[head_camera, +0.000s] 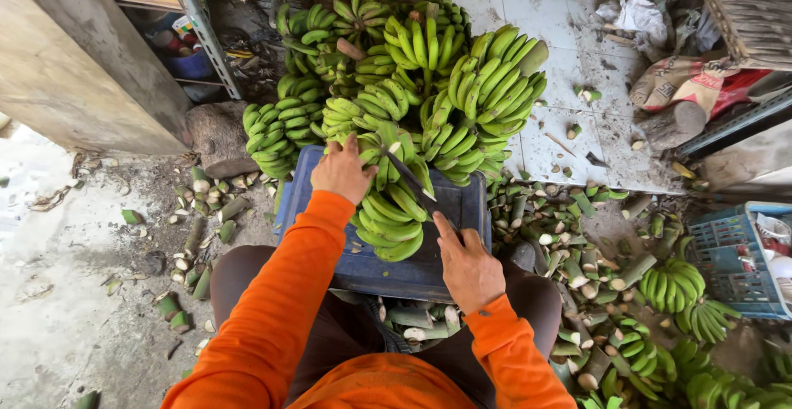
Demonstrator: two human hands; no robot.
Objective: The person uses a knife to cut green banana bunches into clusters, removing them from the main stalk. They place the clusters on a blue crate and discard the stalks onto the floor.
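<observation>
My left hand [341, 170] grips the top of a green banana bunch [388, 215] that lies on an upturned blue crate [388, 273] in front of my knees. In my right hand [467, 265] is a knife [410, 180], its dark blade slanting up and left across the same bunch. Both arms wear orange sleeves. Behind the crate rises a large pile of green banana hands [421, 79].
Cut stalk pieces [569, 236] litter the ground on both sides. More banana hands [672, 285] lie at the right beside a blue plastic basket [738, 260]. A wooden stump [219, 137], a concrete wall and a metal rack stand at the left.
</observation>
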